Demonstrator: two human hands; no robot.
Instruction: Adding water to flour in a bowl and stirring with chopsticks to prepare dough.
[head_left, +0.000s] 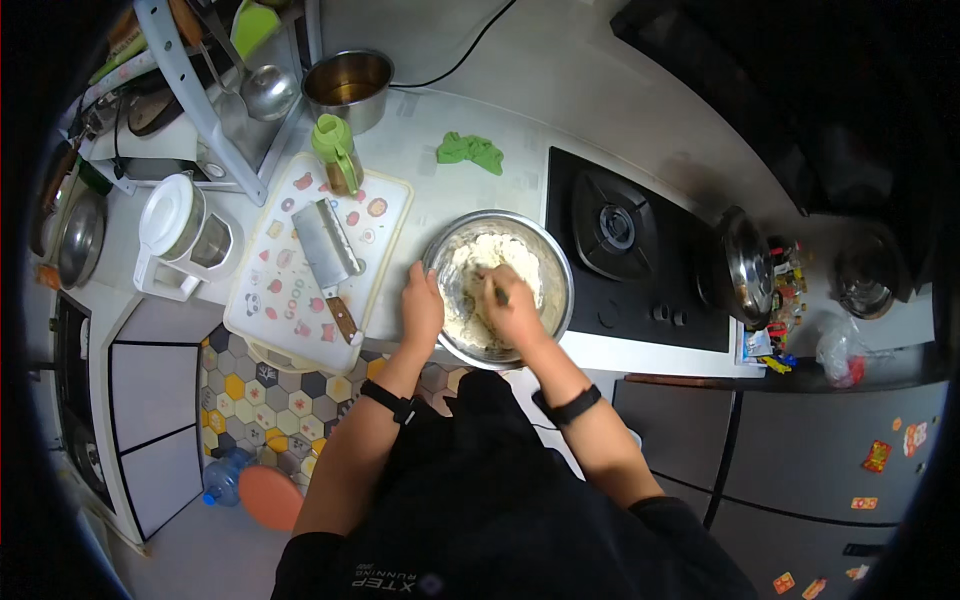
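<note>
A wide stainless steel bowl (564, 300) stands at the counter's front edge. Inside lies a pale, floury mixture (495, 249), wetter and lumpier towards the middle. My left hand (423, 306) grips the bowl's left rim. Over the mixture, my right hand (513, 303) is closed around a thin utensil whose end shows at the fist; its lower part is blurred and its kind is unclear. Left of the bowl, a cleaver (322, 244) with a wooden handle lies on a white cutting board (262, 307) printed with small pictures. White residue clings along the blade's right edge.
A green-lidded oil jug (334, 146) stands on the board's far end, near a steel pot (360, 112) of brownish liquid. A crumpled green cloth (470, 152) lies behind the bowl. Right of it is a black gas hob (622, 300) with a lidded pan (742, 266). A white-lidded pitcher (174, 217) stands left.
</note>
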